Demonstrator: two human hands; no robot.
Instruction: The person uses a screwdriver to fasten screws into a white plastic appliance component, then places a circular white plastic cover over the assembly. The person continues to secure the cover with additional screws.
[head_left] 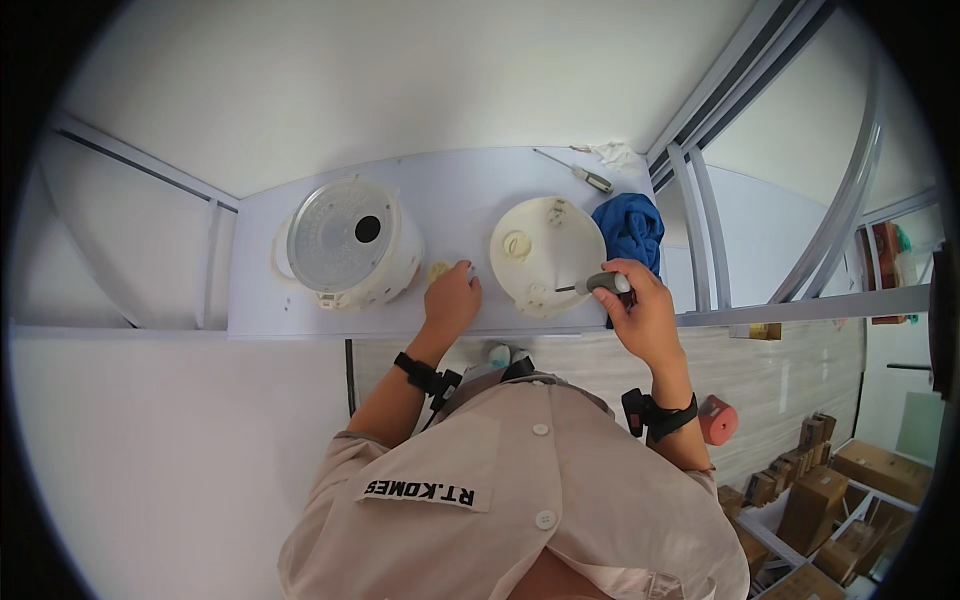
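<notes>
My right hand (pixel 641 310) is closed round the grey-green and dark handle of a screwdriver (pixel 604 283). Its thin shaft points left, over the lower right part of a round cream-white lid (pixel 552 254). The lid shows fittings at its top and bottom edges and a raised ring on its left. Left of the lid, my left hand (pixel 453 299) rests low over the table with its fingers curled together. A small yellowish piece (pixel 438 270) lies right beside those fingers. What they hold, if anything, is hidden. Further left stands a white round appliance pot (pixel 398 260) with a translucent disc on top and a black round spot.
A second screwdriver (pixel 590 177) lies at the back right of the white table (pixel 450 205), near a crumpled white cloth or tissue (pixel 613 154). A bundled blue cloth (pixel 629 231) sits right of the lid. Metal frame bars (pixel 697 225) border the table's right side. Cardboard boxes (pixel 812 508) stand lower right.
</notes>
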